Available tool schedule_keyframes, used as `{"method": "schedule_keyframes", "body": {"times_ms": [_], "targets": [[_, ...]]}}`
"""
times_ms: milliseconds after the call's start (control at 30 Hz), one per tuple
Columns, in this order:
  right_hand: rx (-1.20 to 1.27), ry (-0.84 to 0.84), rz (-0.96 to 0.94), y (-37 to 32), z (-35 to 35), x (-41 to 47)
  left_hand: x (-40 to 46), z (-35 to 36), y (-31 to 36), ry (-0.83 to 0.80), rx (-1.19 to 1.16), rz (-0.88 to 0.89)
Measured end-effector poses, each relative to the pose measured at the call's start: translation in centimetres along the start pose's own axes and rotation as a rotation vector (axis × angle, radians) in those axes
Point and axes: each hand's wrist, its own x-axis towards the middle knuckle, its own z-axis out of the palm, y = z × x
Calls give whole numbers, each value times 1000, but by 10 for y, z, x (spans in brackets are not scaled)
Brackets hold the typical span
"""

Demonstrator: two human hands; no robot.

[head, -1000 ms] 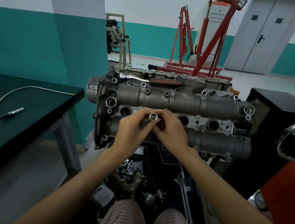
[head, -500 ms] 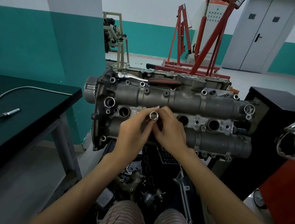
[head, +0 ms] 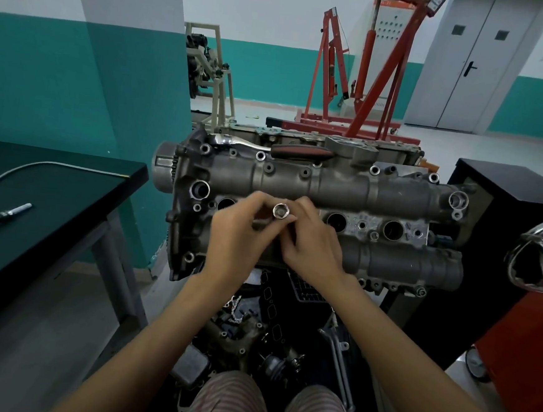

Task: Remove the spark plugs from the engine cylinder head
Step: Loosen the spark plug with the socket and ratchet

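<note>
Left of frame: dark worktop [head: 70, 190] carrying a grey cable [head: 23, 170] and a metal pen-like tool [head: 8, 214]. Upper centre: red hoist [head: 370, 83]. Upper right: grey double door [head: 469, 65]. Right: black cabinet [head: 508, 192].

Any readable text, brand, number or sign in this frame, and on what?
None can be read.
Cylinder head: no legible casting marks or numbers.
Socket gripped by left hand and right hand: no size mark legible.
Ratchet handle: no brand legible.
Red crane's top plate: print too blurred to read.
</note>
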Motion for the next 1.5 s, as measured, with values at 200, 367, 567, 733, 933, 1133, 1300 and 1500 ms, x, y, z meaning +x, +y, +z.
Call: {"method": "schedule_keyframes", "body": {"times_ms": [200,367,567,733,933,1133,1300,1500], "targets": [[112,93,117,-1,0,1,4,1,4,-129,58,69],[36,68,-39,-2,-3,-3,-6,4,1,-90,-17,66],[69,75,161,1,2,2,9,0,4,-19,140,41],[62,98,-33,-1,-2,-4,-11,2,-3,-132,36,148],[15,59,-6,-1,0,-4,1,3,3,46,48,19],[58,98,55,-2,-1,-2,-8,5,-2,-111,61,99],[-7,71,-75,-4,-3,-5,-12,7,-4,30,35,30],[61,89,116,-2,0,-2,1,5,1,-28,86,33]]}}
